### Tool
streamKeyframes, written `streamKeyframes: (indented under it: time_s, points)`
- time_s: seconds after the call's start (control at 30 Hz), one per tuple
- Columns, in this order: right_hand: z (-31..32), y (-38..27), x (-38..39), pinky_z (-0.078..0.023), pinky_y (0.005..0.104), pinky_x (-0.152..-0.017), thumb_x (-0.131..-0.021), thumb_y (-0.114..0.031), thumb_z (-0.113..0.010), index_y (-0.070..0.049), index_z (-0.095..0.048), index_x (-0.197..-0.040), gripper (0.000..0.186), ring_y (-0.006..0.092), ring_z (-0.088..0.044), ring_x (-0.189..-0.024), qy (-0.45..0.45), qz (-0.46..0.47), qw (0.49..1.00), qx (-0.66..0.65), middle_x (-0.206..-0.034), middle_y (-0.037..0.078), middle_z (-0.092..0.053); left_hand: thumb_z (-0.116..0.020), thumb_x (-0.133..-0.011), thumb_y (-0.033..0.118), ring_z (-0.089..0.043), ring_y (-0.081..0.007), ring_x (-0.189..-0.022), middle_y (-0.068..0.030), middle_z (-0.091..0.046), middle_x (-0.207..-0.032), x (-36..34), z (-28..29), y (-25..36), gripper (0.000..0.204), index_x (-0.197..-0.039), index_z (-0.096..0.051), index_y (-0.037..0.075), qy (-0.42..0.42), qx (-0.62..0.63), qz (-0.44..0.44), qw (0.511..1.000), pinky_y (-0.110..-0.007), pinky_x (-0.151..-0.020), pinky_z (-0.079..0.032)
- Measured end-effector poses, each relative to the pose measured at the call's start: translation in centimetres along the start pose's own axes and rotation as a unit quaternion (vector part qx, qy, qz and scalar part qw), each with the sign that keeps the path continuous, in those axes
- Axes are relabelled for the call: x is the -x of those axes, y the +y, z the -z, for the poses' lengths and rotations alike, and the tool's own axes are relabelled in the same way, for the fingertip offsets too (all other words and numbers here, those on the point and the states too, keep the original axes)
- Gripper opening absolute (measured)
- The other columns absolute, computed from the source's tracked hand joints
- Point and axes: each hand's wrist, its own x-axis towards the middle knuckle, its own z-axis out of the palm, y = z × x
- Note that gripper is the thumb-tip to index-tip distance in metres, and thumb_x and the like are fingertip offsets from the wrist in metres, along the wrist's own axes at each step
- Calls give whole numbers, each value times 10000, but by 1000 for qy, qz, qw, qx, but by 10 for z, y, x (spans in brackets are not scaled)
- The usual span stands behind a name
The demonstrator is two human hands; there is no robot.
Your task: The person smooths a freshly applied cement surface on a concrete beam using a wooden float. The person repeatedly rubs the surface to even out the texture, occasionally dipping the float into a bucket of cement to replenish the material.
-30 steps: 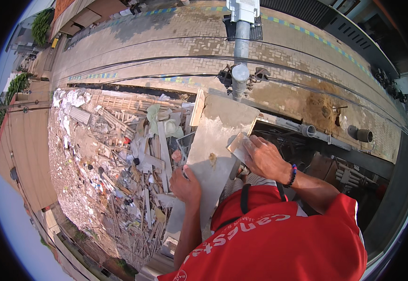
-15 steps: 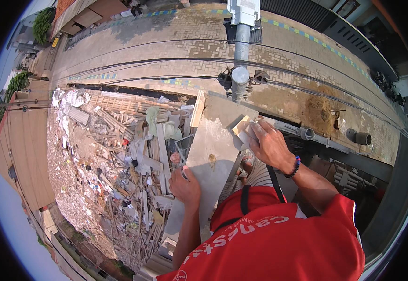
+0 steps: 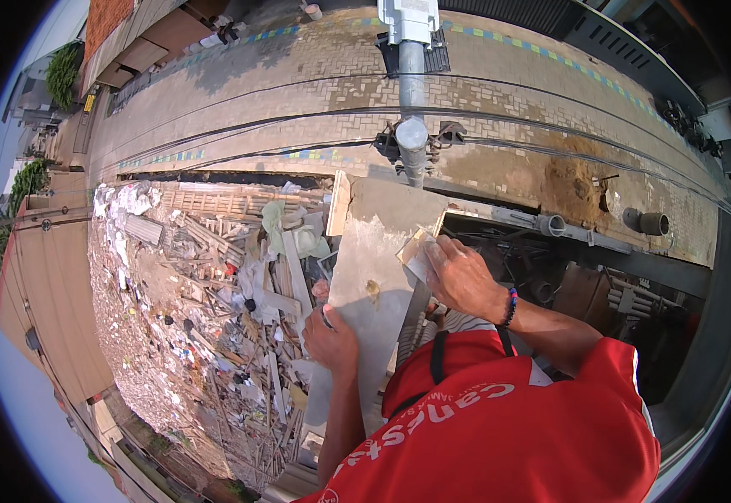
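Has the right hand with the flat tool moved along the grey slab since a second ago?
Yes. The right hand slid up the grey slab, nearer the pole.

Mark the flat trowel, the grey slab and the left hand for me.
flat trowel (image 3: 416, 253): head view, on its pale blade, ahead of the fingers.
grey slab (image 3: 378, 243): head view, on its bare upper face.
left hand (image 3: 330, 339): head view, on the back of the hand at the slab's left edge.

The left hand (image 3: 330, 339) sits near and left, fingers curled in a closed grip, forearm running down to the lower edge. The right hand (image 3: 459, 275) reaches farther out to the right, fingers bent and pressing downward, its wrist banded with a beaded bracelet.
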Motion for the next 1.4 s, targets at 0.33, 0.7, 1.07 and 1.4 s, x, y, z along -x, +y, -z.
streamKeyframes:
  time_s: [0.33, 0.7, 1.07, 1.4]
  points:
    - [1, 23, -6, -515, 470, -819, -760, -152, -705, 39, -563, -1163, 468, 396, -594, -986, 48, -37, 998, -15, -1043, 210, -558, -466, -1006, 351, -604, -421, -910, -207, -665, -973, 1, 1, 1, 411, -1050, -665, -6, -5, 1, -6, 1000, -515, -801, -452]
    - [5, 17, -21, -533, 455, -842, -746, -160, -710, 65, -595, -1035, 384, 375, -621, -1010, 3, -14, 1000, -3, -1055, 212, -597, -503, -983, 329, -593, -421, -876, -191, -654, -931, 1, -7, -10, 366, -981, -664, 1, 16, 7, -16, 1000, -526, -782, -442]
    - [12, 18, -30, -528, 471, -850, -781, -136, -688, 44, -586, -1108, 388, 394, -627, -997, -2, -18, 1000, 12, -1067, 221, -596, -499, -988, 306, -603, -424, -887, -205, -667, -968, -2, 3, 4, 346, -998, -672, 7, 1, -3, -5, 1000, -529, -786, -447]
    - [15, 21, -66, -543, 456, -808, -789, -139, -665, 46, -578, -1126, 394, 375, -630, -1000, 27, -21, 999, 34, -1092, 226, -594, -520, -967, 318, -583, -395, -946, -171, -646, -992, 0, 1, -2, 338, -1006, -659, 13, -14, -2, 0, 1000, -517, -807, -441]
